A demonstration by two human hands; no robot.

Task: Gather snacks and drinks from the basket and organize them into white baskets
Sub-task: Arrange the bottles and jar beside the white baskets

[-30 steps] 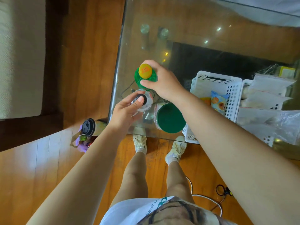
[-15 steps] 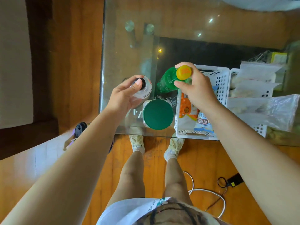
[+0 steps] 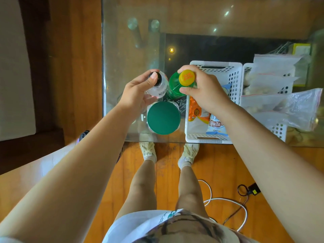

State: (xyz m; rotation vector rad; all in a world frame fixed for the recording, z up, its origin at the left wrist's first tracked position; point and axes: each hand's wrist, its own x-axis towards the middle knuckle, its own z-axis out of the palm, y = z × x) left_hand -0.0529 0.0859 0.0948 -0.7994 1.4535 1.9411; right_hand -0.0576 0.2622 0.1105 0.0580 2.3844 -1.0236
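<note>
On the glass table [image 3: 122, 41], left hand [image 3: 135, 95] grips clear bottle [image 3: 158, 86], right hand [image 3: 205, 92] green bottle [image 3: 173, 85], beside a green-lidded jar [image 3: 164, 117].

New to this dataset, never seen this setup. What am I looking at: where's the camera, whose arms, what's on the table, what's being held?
There is no robot here. One wide-angle camera worn on a person's head looks forward and down, so you see their own arms, legs and shoes.

The surface is a glass table over a wooden floor. The left hand grips a clear bottle with a black cap. The right hand grips a green bottle with a yellow cap by its neck.

Below them stands a jar with a round green lid. To the right sit two white baskets: the nearer one holds snack packets, the farther one clear zip bags.
</note>
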